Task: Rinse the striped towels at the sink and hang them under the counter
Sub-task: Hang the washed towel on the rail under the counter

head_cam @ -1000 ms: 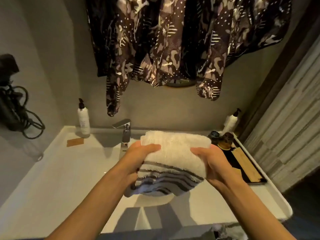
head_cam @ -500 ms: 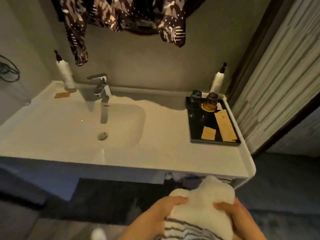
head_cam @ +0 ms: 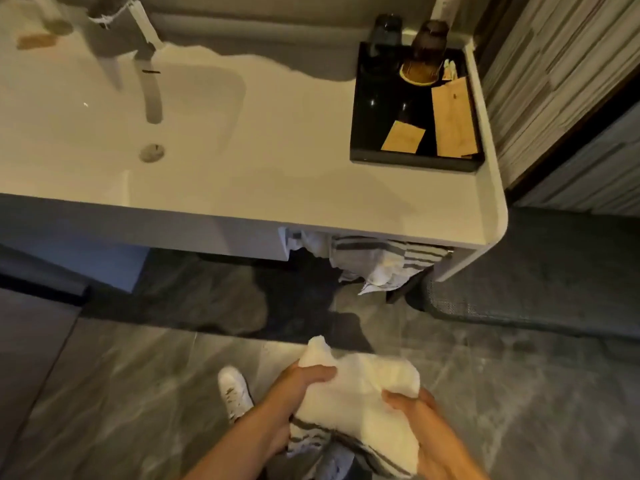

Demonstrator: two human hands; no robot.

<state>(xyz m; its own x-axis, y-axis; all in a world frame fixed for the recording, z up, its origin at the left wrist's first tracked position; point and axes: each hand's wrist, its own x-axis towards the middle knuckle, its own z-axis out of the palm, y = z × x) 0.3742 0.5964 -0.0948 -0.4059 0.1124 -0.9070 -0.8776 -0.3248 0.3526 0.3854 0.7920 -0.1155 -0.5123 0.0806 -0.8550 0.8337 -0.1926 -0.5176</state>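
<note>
I hold a white towel with dark stripes (head_cam: 363, 403) low over the floor, well in front of the counter. My left hand (head_cam: 294, 393) grips its left side and my right hand (head_cam: 415, 414) grips its right side. Its striped end hangs down between my arms. Another striped towel (head_cam: 381, 261) hangs bunched under the right end of the white counter (head_cam: 277, 188). The sink basin (head_cam: 104, 126) with its drain and the faucet (head_cam: 149, 77) lie at the upper left.
A black tray (head_cam: 374, 98) with two dark cups and tan packets sits on the counter's right end. A dark mat (head_cam: 519, 306) lies on the grey tiled floor by the right wall. A white shoe (head_cam: 235, 393) shows beside my left arm.
The towel has come away from above the sink and down below counter height, held in both hands throughout. The view has tilted down, showing the floor and the towel under the counter.
</note>
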